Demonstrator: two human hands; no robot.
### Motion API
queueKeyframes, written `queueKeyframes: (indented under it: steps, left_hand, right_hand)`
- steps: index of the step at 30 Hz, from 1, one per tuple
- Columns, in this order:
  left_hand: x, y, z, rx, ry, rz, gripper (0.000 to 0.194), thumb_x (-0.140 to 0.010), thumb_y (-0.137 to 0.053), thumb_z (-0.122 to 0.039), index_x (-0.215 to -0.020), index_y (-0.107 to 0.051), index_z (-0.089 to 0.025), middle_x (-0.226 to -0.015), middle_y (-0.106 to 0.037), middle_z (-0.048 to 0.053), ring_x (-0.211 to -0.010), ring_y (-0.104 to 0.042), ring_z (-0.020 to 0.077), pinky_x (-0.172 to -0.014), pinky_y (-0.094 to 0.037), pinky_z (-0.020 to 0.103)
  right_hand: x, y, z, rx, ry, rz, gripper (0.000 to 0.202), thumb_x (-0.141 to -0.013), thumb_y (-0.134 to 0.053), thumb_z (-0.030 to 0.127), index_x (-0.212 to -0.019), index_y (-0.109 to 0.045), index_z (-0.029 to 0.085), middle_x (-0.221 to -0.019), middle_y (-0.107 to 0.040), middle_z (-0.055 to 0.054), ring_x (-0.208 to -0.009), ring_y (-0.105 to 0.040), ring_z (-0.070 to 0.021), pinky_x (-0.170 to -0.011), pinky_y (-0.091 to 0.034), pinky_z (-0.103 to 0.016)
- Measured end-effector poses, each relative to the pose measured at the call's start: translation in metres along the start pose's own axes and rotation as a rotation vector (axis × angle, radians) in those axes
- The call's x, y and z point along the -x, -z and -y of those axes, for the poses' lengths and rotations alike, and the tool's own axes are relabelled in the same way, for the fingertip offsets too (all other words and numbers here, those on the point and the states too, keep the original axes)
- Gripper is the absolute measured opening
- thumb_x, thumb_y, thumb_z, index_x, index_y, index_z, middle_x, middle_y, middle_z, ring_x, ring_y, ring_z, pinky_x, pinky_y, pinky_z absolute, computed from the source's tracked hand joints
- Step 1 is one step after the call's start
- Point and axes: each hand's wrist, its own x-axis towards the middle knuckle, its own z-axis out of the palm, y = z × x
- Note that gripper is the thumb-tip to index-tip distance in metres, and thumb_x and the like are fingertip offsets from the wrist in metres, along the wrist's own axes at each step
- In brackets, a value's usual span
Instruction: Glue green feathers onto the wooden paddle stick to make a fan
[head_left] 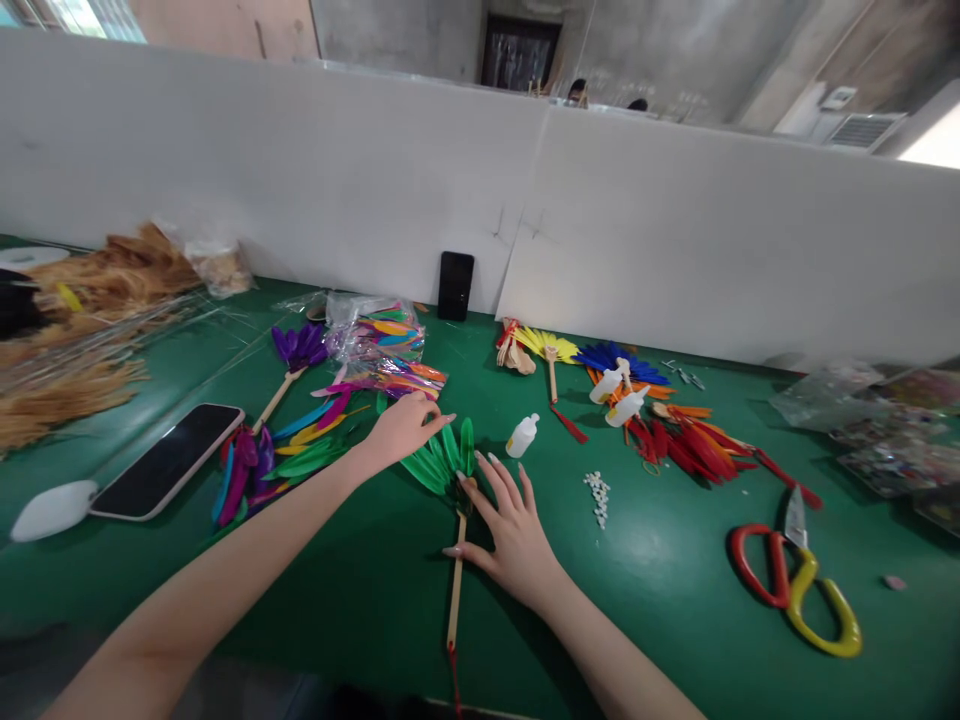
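A green feather fan lies at the centre front, its feathers spread upward from a thin wooden handle with a red cord at its lower end. My right hand rests on the fan, fingers spread, thumb against the handle and fingertips at the feather base. Over the fan's upper left, my left hand has its thumb and fingers brought close together; whatever is between them is too small to make out. Loose coloured feathers lie left of that hand. A white glue bottle stands just beyond my right hand.
Scissors and small white beads lie to the right. Behind are yellow, blue and purple fans, red feathers and more bottles. A phone lies left; another leans on the white partition.
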Motion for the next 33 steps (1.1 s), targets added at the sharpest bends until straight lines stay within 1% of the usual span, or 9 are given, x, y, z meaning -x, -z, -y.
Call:
queueKeyframes:
  steps: [4, 10, 13, 16, 20, 24, 27, 30, 33]
  left_hand:
    - [-0.007, -0.004, -0.003, 0.009, 0.019, 0.057, 0.040, -0.082, -0.052, -0.052, -0.070, -0.067, -0.017, -0.072, -0.059, 0.006, -0.067, -0.056, 0.0182, -0.060, -0.039, 0.027]
    - [-0.006, -0.003, -0.002, 0.027, 0.061, 0.085, 0.032, -0.077, -0.060, -0.046, -0.065, -0.067, -0.017, -0.066, -0.060, 0.004, -0.060, -0.054, 0.0162, -0.055, -0.034, 0.026]
    - [-0.005, -0.002, 0.001, 0.032, 0.068, 0.077, 0.028, -0.076, -0.062, -0.043, -0.064, -0.066, -0.018, -0.064, -0.059, 0.003, -0.059, -0.053, 0.0156, -0.054, -0.033, 0.025]
    - [-0.003, 0.000, 0.001, 0.033, 0.070, 0.040, 0.029, -0.079, -0.060, -0.043, -0.065, -0.064, -0.017, -0.068, -0.058, 0.003, -0.061, -0.052, 0.0157, -0.055, -0.032, 0.025]
    - [-0.002, 0.002, -0.002, 0.048, 0.057, -0.021, 0.031, -0.085, -0.050, -0.042, -0.075, -0.064, -0.016, -0.071, -0.055, 0.004, -0.065, -0.051, 0.0165, -0.059, -0.033, 0.026]
    - [-0.006, -0.001, 0.000, 0.104, -0.005, 0.059, 0.031, -0.087, -0.047, -0.040, -0.085, -0.066, -0.017, -0.064, -0.056, 0.001, -0.059, -0.051, 0.0144, -0.056, -0.033, 0.024]
    - [-0.011, -0.006, 0.002, 0.125, -0.011, 0.117, 0.034, -0.088, -0.044, -0.039, -0.081, -0.067, -0.015, -0.064, -0.060, 0.002, -0.057, -0.052, 0.0143, -0.055, -0.033, 0.024]
    - [-0.015, -0.008, 0.002, 0.130, 0.006, 0.143, 0.038, -0.087, -0.043, -0.040, -0.074, -0.067, -0.014, -0.061, -0.061, 0.004, -0.056, -0.053, 0.0152, -0.053, -0.033, 0.024]
    - [-0.018, -0.008, 0.000, 0.136, 0.006, 0.162, 0.039, -0.087, -0.044, -0.040, -0.072, -0.068, -0.013, -0.060, -0.062, 0.004, -0.055, -0.053, 0.0154, -0.053, -0.033, 0.024]
  right_hand:
    - [0.000, 0.000, 0.000, -0.001, -0.002, 0.012, 0.080, -0.080, -0.041, 0.070, -0.143, -0.032, 0.023, -0.151, -0.026, -0.012, -0.138, -0.022, -0.0331, -0.106, -0.022, -0.062]
    - [0.000, 0.000, 0.000, -0.003, -0.005, 0.035, 0.079, -0.080, -0.037, 0.071, -0.143, -0.032, 0.023, -0.152, -0.024, -0.011, -0.138, -0.021, -0.0326, -0.106, -0.021, -0.061]
    - [0.000, 0.000, 0.000, 0.000, -0.006, 0.030, 0.079, -0.081, -0.038, 0.071, -0.143, -0.031, 0.023, -0.151, -0.025, -0.011, -0.138, -0.021, -0.0324, -0.107, -0.021, -0.061]
    - [0.000, 0.000, 0.001, 0.007, -0.004, 0.022, 0.078, -0.081, -0.038, 0.070, -0.143, -0.032, 0.022, -0.151, -0.026, -0.012, -0.137, -0.022, -0.0329, -0.107, -0.021, -0.060]
    - [0.000, 0.001, 0.001, 0.019, -0.001, 0.017, 0.079, -0.081, -0.039, 0.070, -0.143, -0.032, 0.021, -0.150, -0.027, -0.012, -0.137, -0.024, -0.0335, -0.106, -0.022, -0.060]
    - [0.000, 0.000, 0.001, 0.038, 0.006, 0.016, 0.079, -0.081, -0.037, 0.070, -0.143, -0.032, 0.021, -0.151, -0.026, -0.012, -0.137, -0.023, -0.0328, -0.106, -0.022, -0.060]
    - [0.001, 0.000, 0.001, 0.046, 0.006, 0.017, 0.079, -0.081, -0.035, 0.071, -0.143, -0.032, 0.021, -0.151, -0.025, -0.011, -0.138, -0.022, -0.0324, -0.106, -0.022, -0.060]
    - [0.001, 0.000, 0.001, 0.044, 0.008, 0.016, 0.079, -0.081, -0.033, 0.071, -0.143, -0.032, 0.021, -0.151, -0.025, -0.011, -0.138, -0.021, -0.0319, -0.107, -0.021, -0.060]
    - [0.001, -0.001, 0.001, 0.040, 0.006, 0.016, 0.079, -0.081, -0.033, 0.071, -0.143, -0.032, 0.021, -0.151, -0.025, -0.011, -0.138, -0.021, -0.0318, -0.107, -0.020, -0.059]
